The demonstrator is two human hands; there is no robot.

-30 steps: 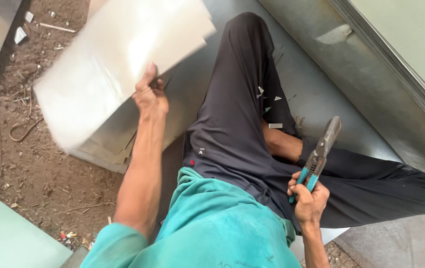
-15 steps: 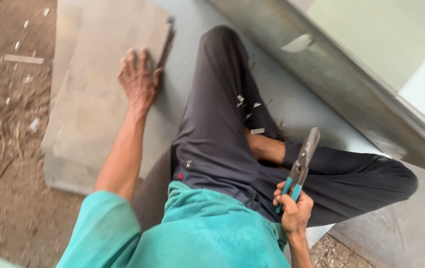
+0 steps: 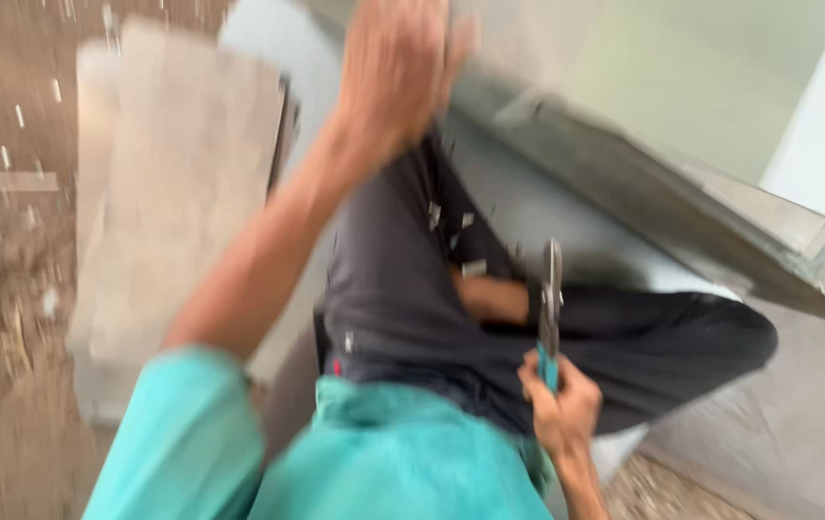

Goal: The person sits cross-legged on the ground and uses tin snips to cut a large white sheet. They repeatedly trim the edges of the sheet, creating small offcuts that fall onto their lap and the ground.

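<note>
My right hand (image 3: 559, 409) at 5 o'clock, fist wrapped tight on teal-handled snips (image 3: 550, 313), blades up toward 12. Beyond, my dark trousers (image 3: 403, 289). Left hand (image 3: 398, 67) raised at 12, blurred, can't tell grip; looks to meet edge of grey sheet-metal panel (image 3: 643, 193) at 1–2. Flat metal sheets (image 3: 181, 193) on ground at 10.
</note>
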